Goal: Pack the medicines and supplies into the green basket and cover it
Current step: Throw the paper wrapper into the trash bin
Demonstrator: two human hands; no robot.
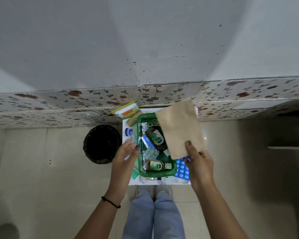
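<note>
Two hands flank the green basket (139, 135) — right hand (199, 163) pinching a tan cloth (179, 128) over its right rim, left hand (124, 154) open-fingered beside a black bin (102, 144).

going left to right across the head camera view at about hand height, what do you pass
Black bin → left hand → green basket → beige cloth → right hand, pinching the cloth's near corner.
</note>
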